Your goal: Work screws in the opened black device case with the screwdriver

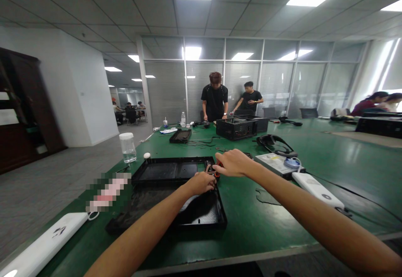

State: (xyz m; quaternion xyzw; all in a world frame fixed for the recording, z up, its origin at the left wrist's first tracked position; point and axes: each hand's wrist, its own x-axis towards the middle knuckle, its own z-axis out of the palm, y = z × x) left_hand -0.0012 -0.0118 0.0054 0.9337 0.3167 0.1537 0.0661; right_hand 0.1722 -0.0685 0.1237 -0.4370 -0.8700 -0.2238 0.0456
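Observation:
My left hand [201, 183] is closed over the far right corner of a black open case panel [176, 214] that lies flat on the green table [329, 160]. My right hand [234, 162] is closed just beyond it, fingers curled around a small red-and-black part [213, 170] with thin wires. The two hands nearly touch. What my left fingers pinch is hidden. A second black tray panel [169, 170] lies right behind the first.
A clear plastic jar [128, 147] stands at the table's left edge. White power strips [317, 189] [44, 245] lie right and left. A flat drive [276, 163], headphones [273, 143] and a black computer case [240, 127] sit farther back, where two people stand. Others sit far right.

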